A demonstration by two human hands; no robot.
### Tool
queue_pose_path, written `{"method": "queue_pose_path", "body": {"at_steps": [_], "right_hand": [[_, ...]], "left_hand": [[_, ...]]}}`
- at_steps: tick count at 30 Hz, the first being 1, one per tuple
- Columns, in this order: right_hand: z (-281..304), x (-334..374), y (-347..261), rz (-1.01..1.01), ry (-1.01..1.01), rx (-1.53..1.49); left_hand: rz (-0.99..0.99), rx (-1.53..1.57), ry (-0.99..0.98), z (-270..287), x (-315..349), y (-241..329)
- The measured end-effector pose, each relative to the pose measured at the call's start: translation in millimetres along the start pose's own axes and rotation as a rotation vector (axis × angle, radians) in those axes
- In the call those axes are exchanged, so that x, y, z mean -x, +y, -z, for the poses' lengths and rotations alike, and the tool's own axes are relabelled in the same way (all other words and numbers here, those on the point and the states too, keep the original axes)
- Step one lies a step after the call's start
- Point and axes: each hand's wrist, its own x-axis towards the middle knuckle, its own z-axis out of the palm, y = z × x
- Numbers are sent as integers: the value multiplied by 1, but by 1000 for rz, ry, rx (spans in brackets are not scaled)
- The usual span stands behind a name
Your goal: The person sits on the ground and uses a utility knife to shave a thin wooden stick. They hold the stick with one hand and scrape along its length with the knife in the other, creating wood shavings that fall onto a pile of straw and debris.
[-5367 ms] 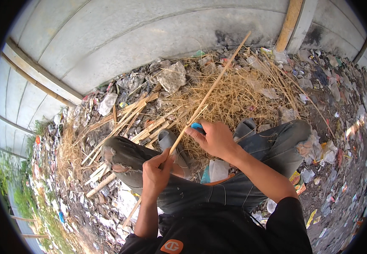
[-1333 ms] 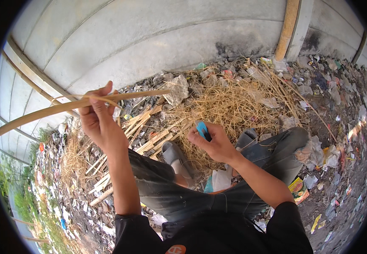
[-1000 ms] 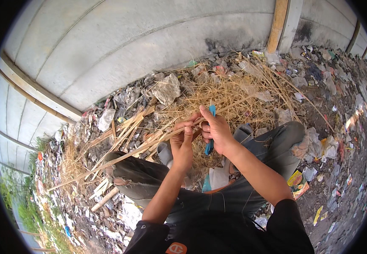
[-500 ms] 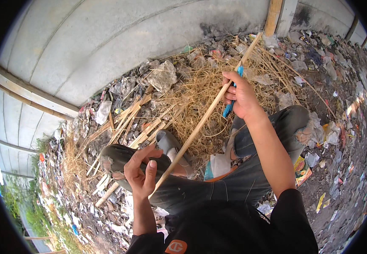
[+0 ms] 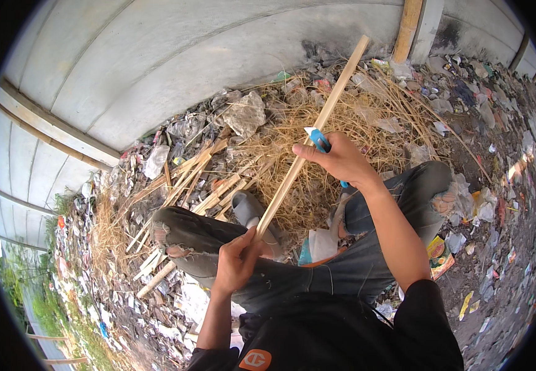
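Note:
A long pale strip of split wood, likely bamboo, (image 5: 287,184) slants from my lap up toward the wall. My left hand (image 5: 237,263) is closed around its near end. Farther up, my right hand (image 5: 342,159) grips a blue utility knife (image 5: 321,141), its pale blade lying against the strip. The thumb of that hand reaches across the strip, and the knife's handle is mostly hidden in the palm. Below the strip spreads a heap of thin curled shavings (image 5: 317,204) between my feet.
Several cut strips (image 5: 187,179) lie left of the heap beside a grey rock (image 5: 245,114). A pale panel wall (image 5: 218,49) with a wooden post (image 5: 407,31) stands beyond. Litter covers the ground. A grey slipper (image 5: 247,208) shows by my bent knee.
My left hand has closed on the strip's near end. The right hand has moved nearer, turning the knife so its blade meets the strip. The strip has shifted slightly left and turned its broader face up.

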Motion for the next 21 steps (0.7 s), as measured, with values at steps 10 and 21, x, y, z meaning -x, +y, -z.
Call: {"method": "queue_pose_path", "body": {"at_steps": [10,21], "right_hand": [[-11,7,-11,22,-84,-35],[61,4,5,-123,355,-289]], "left_hand": [[-85,-85,77,3,-11,9],[-27,-225,237,20,-17,-11]]}}
